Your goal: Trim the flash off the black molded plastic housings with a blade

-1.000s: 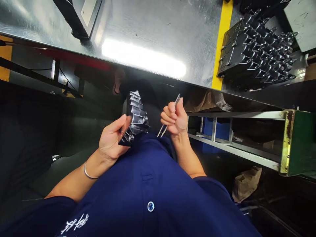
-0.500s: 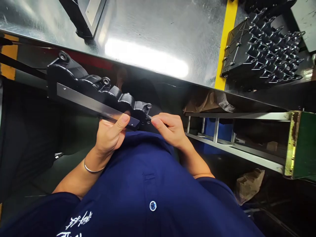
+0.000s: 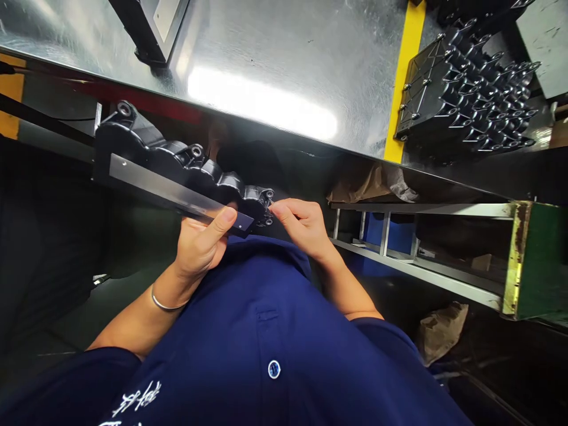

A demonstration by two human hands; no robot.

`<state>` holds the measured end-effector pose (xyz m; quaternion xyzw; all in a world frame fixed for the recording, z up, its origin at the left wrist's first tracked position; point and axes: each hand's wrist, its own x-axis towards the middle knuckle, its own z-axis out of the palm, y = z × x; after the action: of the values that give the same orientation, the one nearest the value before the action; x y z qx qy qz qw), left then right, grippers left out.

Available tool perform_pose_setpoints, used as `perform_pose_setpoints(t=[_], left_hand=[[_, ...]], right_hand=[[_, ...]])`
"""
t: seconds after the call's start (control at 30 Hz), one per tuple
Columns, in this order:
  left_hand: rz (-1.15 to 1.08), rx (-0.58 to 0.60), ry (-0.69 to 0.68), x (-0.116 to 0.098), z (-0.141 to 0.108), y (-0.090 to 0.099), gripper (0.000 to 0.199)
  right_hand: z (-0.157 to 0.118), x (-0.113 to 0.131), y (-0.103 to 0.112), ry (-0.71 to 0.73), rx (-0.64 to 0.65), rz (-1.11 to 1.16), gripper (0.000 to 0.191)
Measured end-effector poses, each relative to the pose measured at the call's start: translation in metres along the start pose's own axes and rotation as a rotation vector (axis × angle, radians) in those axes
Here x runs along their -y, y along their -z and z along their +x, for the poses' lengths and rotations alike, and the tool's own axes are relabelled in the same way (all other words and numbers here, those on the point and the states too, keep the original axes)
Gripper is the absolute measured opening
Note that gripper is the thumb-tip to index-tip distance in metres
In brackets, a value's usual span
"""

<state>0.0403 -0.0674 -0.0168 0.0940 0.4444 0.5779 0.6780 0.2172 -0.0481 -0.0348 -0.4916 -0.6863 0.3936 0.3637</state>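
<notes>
A long black part point(image 3: 173, 157) with a scalloped upper edge and small eyelets hangs tilted in front of my body, its right end lower. Along its face runs a flat silver strip point(image 3: 155, 185). My left hand point(image 3: 203, 239) grips the part's lower edge, the thumb pressed on the strip near its right end. At the part's right end, beside two small eyelets, my right hand point(image 3: 303, 225) is closed in a pinch. What lies between its fingertips is too small to make out.
Ahead lies a metal table point(image 3: 284, 53) with a yellow stripe point(image 3: 404, 77). Black scalloped parts point(image 3: 479, 94) are stacked at its right. A black-framed object point(image 3: 155, 29) stands upper left. Below the table's right side are a pale metal rack point(image 3: 426, 278) and a brown bag point(image 3: 441, 331).
The black part has shifted slightly to the right and down in my left hand. My right hand stays pinched by its right end, moved a little up and left.
</notes>
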Motion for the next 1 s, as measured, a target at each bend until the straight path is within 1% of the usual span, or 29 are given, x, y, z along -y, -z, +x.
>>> perform_pose_setpoints(t=[0.07,0.13,0.17,0.2,0.23,0.27,0.4,0.47,0.53,0.7,0.8,0.9,1.0], left_hand=[[0.053,0.008,-0.013,-0.001,-0.003,-0.004,0.012],[0.114,0.024,0.015,-0.003,-0.007,-0.009,0.013],[0.142,0.025,0.040,-0.004,-0.008,-0.011,0.015],[0.165,0.017,0.064,-0.004,-0.008,-0.012,0.017],[0.181,0.003,0.083,-0.003,-0.007,-0.013,0.019],[0.191,-0.017,0.094,-0.003,-0.006,-0.013,0.020],[0.196,-0.056,0.097,-0.001,0.002,-0.007,0.019],[0.189,-0.056,0.089,-0.001,0.003,-0.005,0.016],[0.192,-0.053,0.084,-0.003,0.003,-0.005,0.015],[0.225,-0.033,0.110,-0.005,-0.001,-0.008,0.014],[0.222,-0.019,0.087,-0.004,-0.002,-0.009,0.015],[0.201,-0.004,0.058,-0.003,-0.002,-0.010,0.012],[0.175,0.003,0.027,-0.002,-0.002,-0.010,0.016]], right_hand=[[-0.001,-0.004,-0.002,0.054,-0.170,-0.144,0.026],[-0.001,-0.006,0.000,0.034,-0.377,-0.261,0.026],[-0.002,-0.006,0.002,0.005,-0.446,-0.292,0.027],[-0.002,-0.005,0.004,-0.022,-0.472,-0.308,0.028],[-0.003,-0.004,0.007,-0.034,-0.454,-0.314,0.027],[-0.004,-0.003,0.010,-0.026,-0.397,-0.313,0.026],[-0.007,0.002,0.020,0.131,-0.090,-0.308,0.011],[-0.007,0.003,0.023,0.206,-0.008,-0.341,0.014],[-0.006,0.003,0.022,0.250,0.001,-0.385,0.020],[-0.004,0.006,0.012,0.268,-0.080,-0.434,0.025],[-0.003,0.007,0.008,0.268,-0.092,-0.444,0.027],[-0.004,0.008,0.008,0.251,-0.083,-0.449,0.029],[-0.004,0.008,0.009,0.250,-0.090,-0.451,0.030]])
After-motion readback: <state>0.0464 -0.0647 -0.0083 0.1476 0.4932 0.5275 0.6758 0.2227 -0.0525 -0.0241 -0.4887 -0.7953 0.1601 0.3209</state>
